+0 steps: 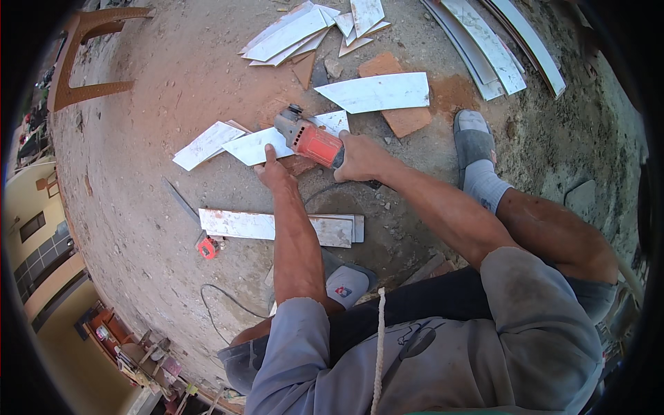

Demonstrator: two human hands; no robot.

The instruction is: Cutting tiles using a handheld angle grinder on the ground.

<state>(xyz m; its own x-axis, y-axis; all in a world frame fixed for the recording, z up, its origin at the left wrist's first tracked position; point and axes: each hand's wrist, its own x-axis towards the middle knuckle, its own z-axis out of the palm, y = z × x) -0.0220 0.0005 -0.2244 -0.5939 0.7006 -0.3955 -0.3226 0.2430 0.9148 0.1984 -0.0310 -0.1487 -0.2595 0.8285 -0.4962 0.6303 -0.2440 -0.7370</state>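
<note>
My right hand [364, 159] is wrapped round the rear of a red and grey angle grinder [318, 144]. The grinder's head lies over a white tile strip [254, 146] with a slanted left end; its disc cannot be made out clearly. My left hand [274, 173] grips the near edge of that strip, thumb on top, beside the grinder. A brick [297, 164] shows under the strip. Touching its left end are more slant-cut tile pieces [207, 144]. Closer to me, a small stack of tile strips [238, 223] lies beneath my left forearm.
Another slant-ended tile strip [380, 92] rests on bricks [408, 122]. Cut tiles [294, 36] are heaped at the far side, with long strips [484, 41] far right. A red tape measure [207, 247], a cord [220, 290] and a brown plastic chair [93, 86] are on the left.
</note>
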